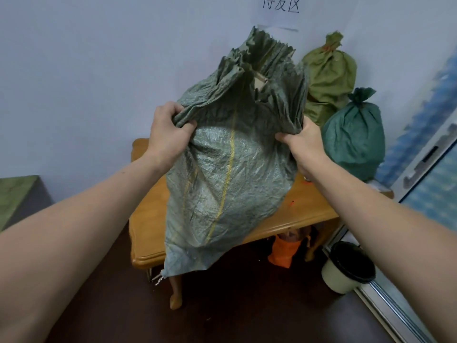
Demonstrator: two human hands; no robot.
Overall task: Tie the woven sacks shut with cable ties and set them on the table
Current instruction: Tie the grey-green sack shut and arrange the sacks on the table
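Big green sack [222,174] held up over front edge of wooden table [309,214], mouth not tied. Left hand [168,134] and right hand [304,142] each pinching bunched top cloth, likely to gather neck. Two tied sacks [351,134] at back.

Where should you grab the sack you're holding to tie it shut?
Grip the sack at its loose neck, from both sides, where the left hand and right hand hold it. That cloth is slack and gathers; lower down it bulges full.
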